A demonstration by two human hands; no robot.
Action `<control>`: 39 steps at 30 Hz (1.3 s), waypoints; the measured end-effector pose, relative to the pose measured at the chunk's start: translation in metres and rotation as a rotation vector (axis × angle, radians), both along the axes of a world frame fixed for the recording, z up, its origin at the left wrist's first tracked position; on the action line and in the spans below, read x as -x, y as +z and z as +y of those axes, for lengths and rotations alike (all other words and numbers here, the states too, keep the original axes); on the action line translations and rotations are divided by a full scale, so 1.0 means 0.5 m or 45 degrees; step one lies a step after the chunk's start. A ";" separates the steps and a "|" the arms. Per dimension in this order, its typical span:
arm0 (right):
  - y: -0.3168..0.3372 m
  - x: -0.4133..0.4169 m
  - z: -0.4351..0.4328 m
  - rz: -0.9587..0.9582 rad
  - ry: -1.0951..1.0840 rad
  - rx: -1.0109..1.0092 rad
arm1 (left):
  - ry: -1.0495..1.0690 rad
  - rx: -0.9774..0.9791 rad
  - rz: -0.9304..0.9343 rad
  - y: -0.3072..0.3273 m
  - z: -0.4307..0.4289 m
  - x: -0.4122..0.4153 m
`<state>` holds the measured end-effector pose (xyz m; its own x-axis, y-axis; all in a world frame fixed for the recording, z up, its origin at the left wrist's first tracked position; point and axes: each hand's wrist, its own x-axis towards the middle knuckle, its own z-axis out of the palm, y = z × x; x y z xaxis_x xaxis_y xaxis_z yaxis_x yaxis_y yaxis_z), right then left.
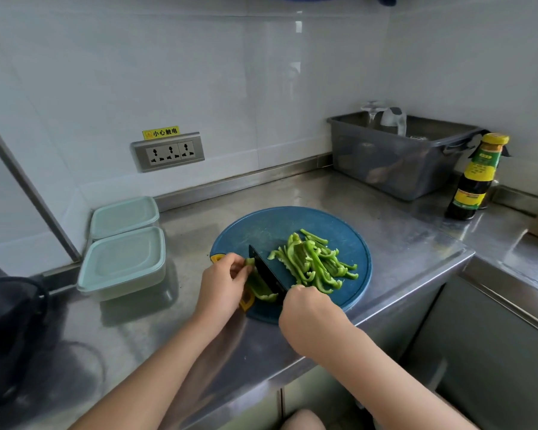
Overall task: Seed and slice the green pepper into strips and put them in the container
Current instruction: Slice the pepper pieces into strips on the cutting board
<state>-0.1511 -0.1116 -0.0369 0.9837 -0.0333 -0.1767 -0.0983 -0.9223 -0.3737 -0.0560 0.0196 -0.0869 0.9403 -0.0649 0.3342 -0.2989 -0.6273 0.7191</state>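
The uncut pepper piece lies on the left part of the round blue board, near the board's yellow-trimmed edge. The left hand presses it down, fingers curled and closed on its far end. The black knife stands blade-down on the piece, just right of the left fingertips. The right hand is closed around the knife handle; the handle itself is hidden inside the fist.

The cut strips lie in a loose pile on the board, right of the blade, touching one another. None of the strips is in a container.

The board rests on the steel worktop. Two pale green containers stand left of the board, side by side and touching, both with lids on: the near container and the far container.

At the worktop's far right corner stands a grey tub holding upturned glassware. A dark sauce bottle with a yellow cap stands upright just right of the tub. A triple wall socket with a yellow warning label is mounted on the tiled wall behind the containers. A dark bag sits at the left edge.
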 end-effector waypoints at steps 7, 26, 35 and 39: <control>0.010 -0.067 0.038 0.015 -0.033 0.022 | -0.067 -0.063 -0.068 -0.011 0.011 0.002; 0.000 -0.025 -0.043 -0.117 -0.157 -0.383 | -0.158 -0.086 -0.328 -0.006 0.004 0.009; -0.015 -0.015 -0.042 -0.161 -0.185 -0.374 | -0.174 -0.036 -0.299 0.008 0.017 0.003; -0.020 -0.014 -0.040 -0.151 -0.187 -0.386 | -0.179 -0.059 -0.339 0.010 0.016 0.006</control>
<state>-0.1442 -0.1316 -0.0471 0.9866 -0.1390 -0.0850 -0.1608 -0.7470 -0.6451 -0.0588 0.0277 -0.0821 0.8005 -0.2092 0.5616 -0.5595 -0.5967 0.5752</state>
